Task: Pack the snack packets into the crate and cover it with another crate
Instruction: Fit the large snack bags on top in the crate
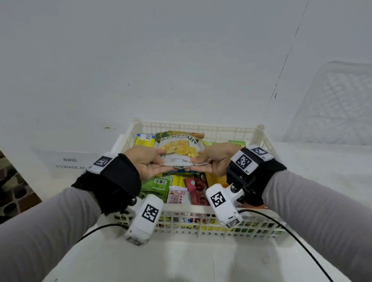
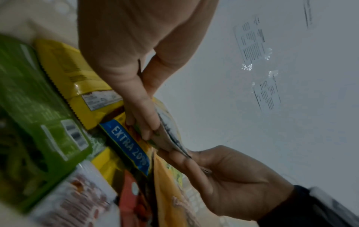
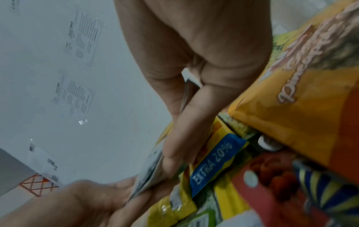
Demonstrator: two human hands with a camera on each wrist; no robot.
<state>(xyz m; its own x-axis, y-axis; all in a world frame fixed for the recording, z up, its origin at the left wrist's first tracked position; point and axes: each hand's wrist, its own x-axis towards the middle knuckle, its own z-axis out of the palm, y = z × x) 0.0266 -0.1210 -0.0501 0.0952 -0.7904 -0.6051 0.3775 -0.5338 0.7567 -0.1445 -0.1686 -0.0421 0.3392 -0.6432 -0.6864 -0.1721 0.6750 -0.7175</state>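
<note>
Only the head view shows the whole scene: a white crate (image 1: pixel 197 218) on a white table (image 1: pixel 187 265), full of snack packets, and a second white crate (image 1: pixel 338 102) that stands at 2 o'clock from the first one, against the wall. Both hands hold one jackfruit packet (image 1: pixel 179 151) above the middle of the crate. The left hand (image 1: pixel 148 163) takes its lower edge at 9 o'clock and the right hand (image 1: pixel 216 159) at 3 o'clock; each pinches the packet between the thumb on top and the fingers under it. The palms are turned up and a little toward each other.

The wrist views show what lies under the hands, which the head view mostly covers. In the left wrist view there is a green packet (image 2: pixel 38 107), a yellow packet (image 2: pixel 77 79) and a blue stripe with "EXTRA 20%" (image 2: pixel 129 147). In the right wrist view the same blue stripe (image 3: pixel 215 162) appears, also an orange packet (image 3: pixel 291 107) and a red packet (image 3: pixel 272 181). Both wrist views also show printed sheets on the wall (image 2: pixel 252 43).

A label (image 1: pixel 70 163) on the table at 9 o'clock from the crate reads "STORAGE A", and the left wrist hides the rest. The wrist views are blurred, so most packet text cannot be read. The far crate is pale against the wall and its right side is cut off.
</note>
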